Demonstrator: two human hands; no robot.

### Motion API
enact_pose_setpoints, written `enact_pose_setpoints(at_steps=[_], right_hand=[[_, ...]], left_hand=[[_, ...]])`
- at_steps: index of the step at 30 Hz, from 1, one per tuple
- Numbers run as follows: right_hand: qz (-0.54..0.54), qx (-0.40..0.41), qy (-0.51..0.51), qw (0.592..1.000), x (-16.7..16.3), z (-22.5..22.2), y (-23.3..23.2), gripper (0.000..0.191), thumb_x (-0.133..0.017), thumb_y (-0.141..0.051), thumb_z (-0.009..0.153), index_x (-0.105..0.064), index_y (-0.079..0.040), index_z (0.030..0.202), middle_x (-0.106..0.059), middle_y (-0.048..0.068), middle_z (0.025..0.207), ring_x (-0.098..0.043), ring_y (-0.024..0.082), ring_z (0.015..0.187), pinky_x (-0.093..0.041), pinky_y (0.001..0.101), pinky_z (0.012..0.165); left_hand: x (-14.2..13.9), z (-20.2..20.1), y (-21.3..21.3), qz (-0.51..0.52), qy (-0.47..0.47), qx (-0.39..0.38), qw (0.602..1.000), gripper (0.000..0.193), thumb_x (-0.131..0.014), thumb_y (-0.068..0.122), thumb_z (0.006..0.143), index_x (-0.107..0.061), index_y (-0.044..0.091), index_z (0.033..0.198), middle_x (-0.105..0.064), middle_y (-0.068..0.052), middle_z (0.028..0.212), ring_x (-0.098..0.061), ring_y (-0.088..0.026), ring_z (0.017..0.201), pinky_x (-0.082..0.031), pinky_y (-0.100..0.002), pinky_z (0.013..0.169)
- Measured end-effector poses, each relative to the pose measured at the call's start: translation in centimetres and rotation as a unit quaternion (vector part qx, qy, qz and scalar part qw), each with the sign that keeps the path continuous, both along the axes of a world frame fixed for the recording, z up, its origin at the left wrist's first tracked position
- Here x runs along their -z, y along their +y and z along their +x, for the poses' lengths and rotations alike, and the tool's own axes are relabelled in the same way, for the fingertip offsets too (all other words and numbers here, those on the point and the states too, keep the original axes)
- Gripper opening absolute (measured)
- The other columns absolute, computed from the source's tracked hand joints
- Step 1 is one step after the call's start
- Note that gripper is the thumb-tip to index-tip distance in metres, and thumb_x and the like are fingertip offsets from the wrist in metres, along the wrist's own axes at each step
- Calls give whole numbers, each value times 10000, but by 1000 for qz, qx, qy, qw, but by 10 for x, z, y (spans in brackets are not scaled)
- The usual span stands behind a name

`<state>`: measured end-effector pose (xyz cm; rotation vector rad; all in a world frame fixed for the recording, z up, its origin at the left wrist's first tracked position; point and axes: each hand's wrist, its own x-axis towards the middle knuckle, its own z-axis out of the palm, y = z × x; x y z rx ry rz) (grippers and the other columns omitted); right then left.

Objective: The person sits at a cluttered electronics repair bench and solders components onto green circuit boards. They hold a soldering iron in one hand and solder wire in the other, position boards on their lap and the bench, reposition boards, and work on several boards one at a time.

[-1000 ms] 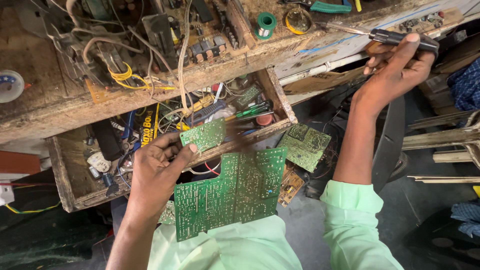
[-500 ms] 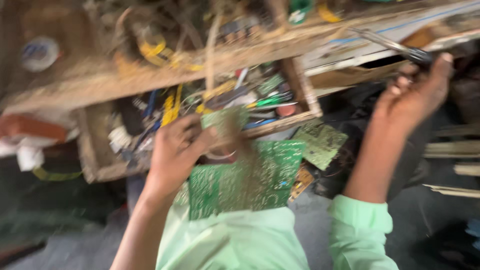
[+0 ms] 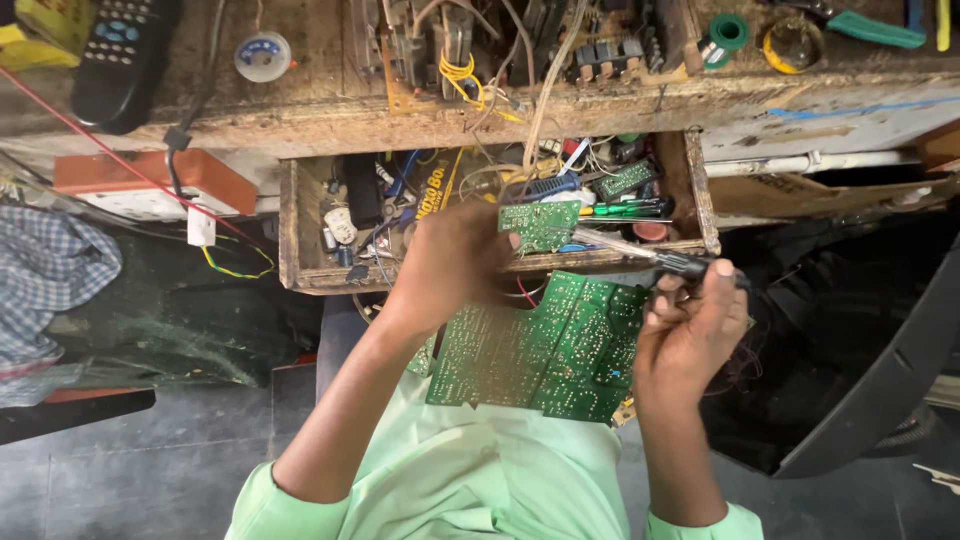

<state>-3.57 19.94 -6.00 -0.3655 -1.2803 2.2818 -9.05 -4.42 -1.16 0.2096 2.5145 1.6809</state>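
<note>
Bench (image 3: pixel 330 120): worn wooden top across the upper frame, littered with wires and loose parts; a black remote control (image 3: pixel 120 55) lies at its left end, a round solder spool (image 3: pixel 263 55) beside that, a green tape roll (image 3: pixel 725 33) to the right.

Drawer (image 3: pixel 300 235): open wooden box under the bench edge, crammed with cables, small tools and components.

Checked cloth (image 3: pixel 45 275): bundled at the left edge, below the bench.

Large circuit boards (image 3: pixel 545 350): two green boards, solder side up, overlapping on the person's lap just below the drawer front.

Left hand (image 3: pixel 450 265): grip closed on a small green circuit board (image 3: pixel 540 225), held up in front of the drawer, above the lap boards.

Right hand (image 3: pixel 690 335): fingers wrapped around the dark handle of a soldering iron (image 3: pixel 640 252); the metal shaft slants up and left, its tip at the lower edge of the small board. Whether tip and board actually touch cannot be told.

Green sleeves: visible at both forearms, bottom of frame.
</note>
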Motion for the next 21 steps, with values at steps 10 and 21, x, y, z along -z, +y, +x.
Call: enact_pose_setpoints(at_steps=[10,21], right_hand=[[-28,-33,30,999,8,-1,-10,212,-596,-243,1129,-569,-54,1038,-655,74,825,-583,121,638,-453,229,537],[-27,-34,30,999,10,-3,-12,219,-613,-245,1119,-572,-49,1031,-659,83,828,-582,131,638,-448,230,542]], left_hand=[[9,3,3,112,-36,-1,993,180,-716,98,936,-696,-18,1073,-639,-2,752,-506,-44,655,-435,-260,562],[9,4,3,69,5,-11,998,216,-762,87,918,-712,-25,1095,-683,-23,753,-529,-49,641,-424,-242,565]])
